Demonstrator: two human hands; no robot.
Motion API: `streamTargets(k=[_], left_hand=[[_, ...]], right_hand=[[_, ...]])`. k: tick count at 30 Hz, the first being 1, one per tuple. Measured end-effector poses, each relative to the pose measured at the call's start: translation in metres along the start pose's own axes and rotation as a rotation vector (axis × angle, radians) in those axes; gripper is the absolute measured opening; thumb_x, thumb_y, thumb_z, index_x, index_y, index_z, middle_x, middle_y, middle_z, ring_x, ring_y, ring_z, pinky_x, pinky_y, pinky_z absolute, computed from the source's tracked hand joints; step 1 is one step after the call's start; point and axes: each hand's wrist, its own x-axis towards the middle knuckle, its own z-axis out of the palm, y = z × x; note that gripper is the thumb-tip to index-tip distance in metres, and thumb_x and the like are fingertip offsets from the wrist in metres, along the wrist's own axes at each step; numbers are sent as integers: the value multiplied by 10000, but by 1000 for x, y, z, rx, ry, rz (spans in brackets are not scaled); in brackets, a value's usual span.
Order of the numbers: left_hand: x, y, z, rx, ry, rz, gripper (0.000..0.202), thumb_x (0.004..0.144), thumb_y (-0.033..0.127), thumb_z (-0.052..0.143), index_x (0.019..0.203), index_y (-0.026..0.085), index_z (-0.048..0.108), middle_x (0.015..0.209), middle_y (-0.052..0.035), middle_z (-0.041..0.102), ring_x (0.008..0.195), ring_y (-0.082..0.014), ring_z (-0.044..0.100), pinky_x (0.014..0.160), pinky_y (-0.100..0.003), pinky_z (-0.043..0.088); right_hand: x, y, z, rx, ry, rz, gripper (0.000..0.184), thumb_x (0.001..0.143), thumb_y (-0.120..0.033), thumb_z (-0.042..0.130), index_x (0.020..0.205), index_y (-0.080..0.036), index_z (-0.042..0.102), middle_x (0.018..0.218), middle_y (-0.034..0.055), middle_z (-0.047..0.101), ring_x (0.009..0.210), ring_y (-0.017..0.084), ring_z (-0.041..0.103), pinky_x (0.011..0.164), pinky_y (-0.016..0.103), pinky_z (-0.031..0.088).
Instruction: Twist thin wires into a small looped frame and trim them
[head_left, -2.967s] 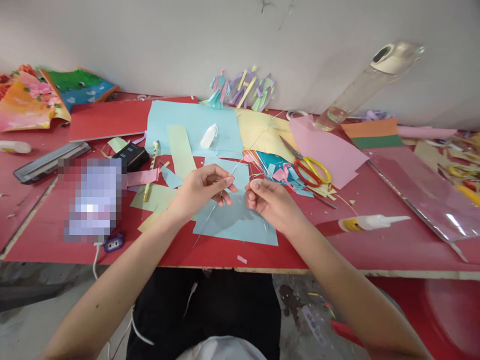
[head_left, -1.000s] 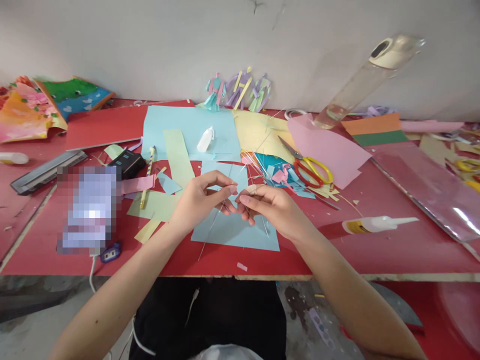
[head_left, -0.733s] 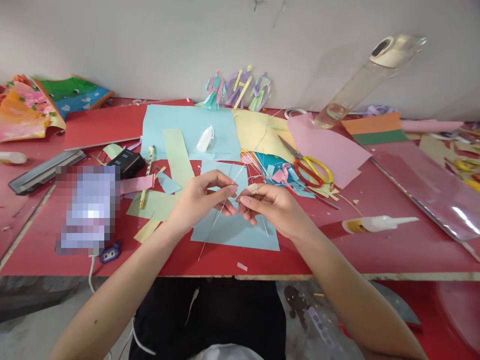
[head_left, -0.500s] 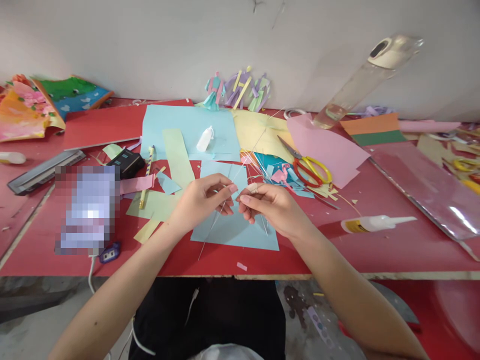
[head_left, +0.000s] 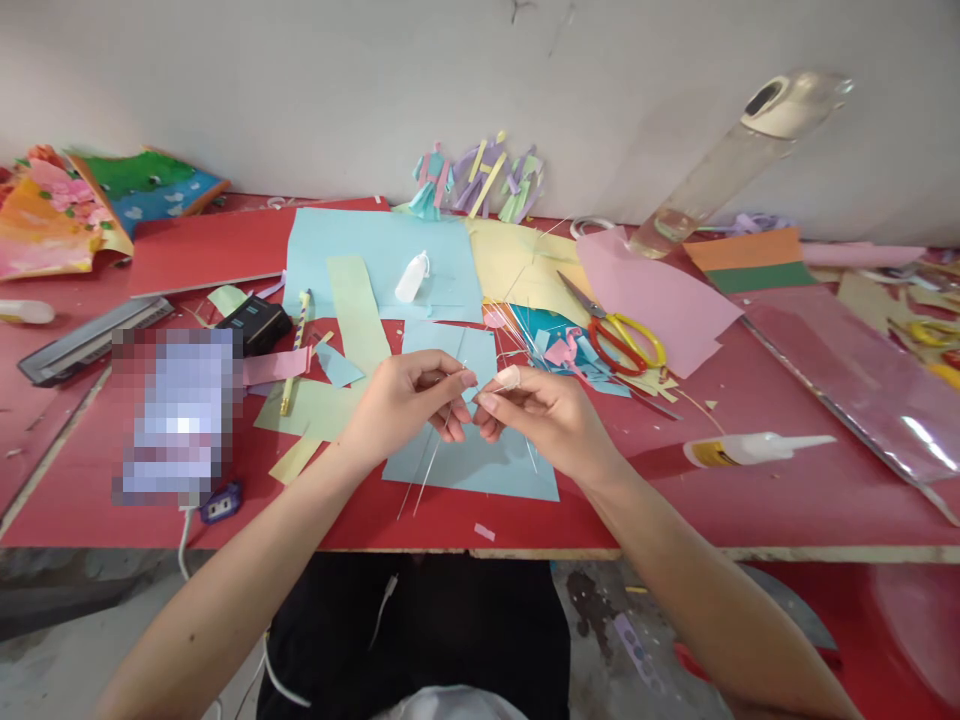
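Note:
My left hand [head_left: 420, 400] pinches a thin pale wire [head_left: 427, 478] between thumb and fingers; it slants down toward the table's front edge. My right hand [head_left: 544, 410], with a white wrapping on a finger, pinches close by, its fingertips almost meeting those of the left. A thin wire also shows at the right fingertips, though its ends are hard to follow. Beneath both hands lies a light blue paper sheet [head_left: 487, 470]. Several more thin wires [head_left: 517, 325] spread out just behind the hands.
Scissors [head_left: 615, 330] with red and yellow handles and a pink sheet [head_left: 660, 300] lie to the right. A glue bottle [head_left: 739, 450] rests nearer. On the left are a phone [head_left: 180, 410], a pencil [head_left: 296, 350] and paper pieces. Paper figures [head_left: 484, 175] lean on the wall.
A second wire end now shows below my left hand, beside the first one. Both hands stay almost in place, fingertips close together.

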Motion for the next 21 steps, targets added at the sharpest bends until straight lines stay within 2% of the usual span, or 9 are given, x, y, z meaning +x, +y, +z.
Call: streamTargets(k=[5, 7, 9, 11, 13, 15, 17, 19, 21], left_hand=[[4, -6, -4, -180, -12, -176, 175, 828, 284, 689, 739, 140, 646, 602, -20, 675, 458, -94, 614, 478, -200, 529], [5, -6, -5, -200, -34, -188, 209, 852, 329, 662, 774, 135, 653, 621, -32, 681, 476, -104, 628, 495, -210, 537], [4, -5, -4, -166, -58, -138, 270, 913, 385, 565, 885, 132, 653, 656, -47, 690, 518, -132, 660, 519, -235, 550], [2, -5, -3, -89, -53, -47, 299, 964, 368, 444, 1024, 136, 622, 736, -61, 702, 569, -153, 683, 560, -268, 567], [2, -5, -4, 79, 9, 116, 272, 963, 298, 422, 1121, 153, 589, 886, -80, 703, 646, -157, 689, 615, -293, 575], [2, -6, -8, 350, 92, 359, 253, 923, 259, 514, 1147, 186, 604, 1068, -102, 672, 817, -176, 682, 713, -314, 568], [3, -6, -12, 604, 73, 589, 247, 868, 265, 634, 1112, 233, 660, 1202, -101, 641, 1100, -227, 608, 919, -372, 507], [4, -4, -16, 731, -62, 720, 204, 845, 286, 686, 1048, 281, 702, 1191, -58, 678, 1206, -241, 551, 1039, -413, 414], [4, -1, -18, 777, -84, 757, 124, 866, 284, 665, 972, 306, 727, 1024, -25, 741, 1152, -238, 590, 1025, -412, 403]], right_hand=[[-3, -1, 4, -68, 43, -37, 242, 801, -420, 711, 763, -189, 651, 663, 15, 663, 561, 143, 656, 570, 288, 590], [-3, -1, 4, -50, 46, -19, 244, 797, -418, 714, 749, -187, 648, 644, 14, 657, 550, 141, 648, 551, 282, 581], [-1, -1, 1, 14, 27, 22, 257, 785, -419, 724, 725, -182, 646, 620, 13, 650, 527, 137, 633, 508, 270, 562], [3, -2, -4, 107, 7, 77, 270, 756, -419, 746, 698, -175, 648, 608, 11, 647, 499, 126, 612, 465, 253, 533], [6, -2, -8, 213, -3, 140, 286, 699, -414, 786, 661, -169, 645, 586, 2, 639, 463, 109, 583, 423, 230, 496], [8, -2, -12, 300, -22, 208, 291, 647, -398, 819, 632, -167, 642, 555, -8, 629, 435, 94, 559, 396, 209, 465], [9, -1, -13, 358, -61, 266, 281, 628, -382, 830, 631, -167, 649, 531, -16, 621, 416, 84, 542, 379, 193, 443], [10, 1, -14, 389, -104, 309, 272, 628, -373, 831, 643, -167, 654, 520, -20, 618, 404, 79, 532, 368, 186, 434], [9, 1, -13, 400, -150, 325, 280, 631, -373, 832, 631, -167, 643, 505, -22, 614, 395, 77, 528, 361, 182, 431]])
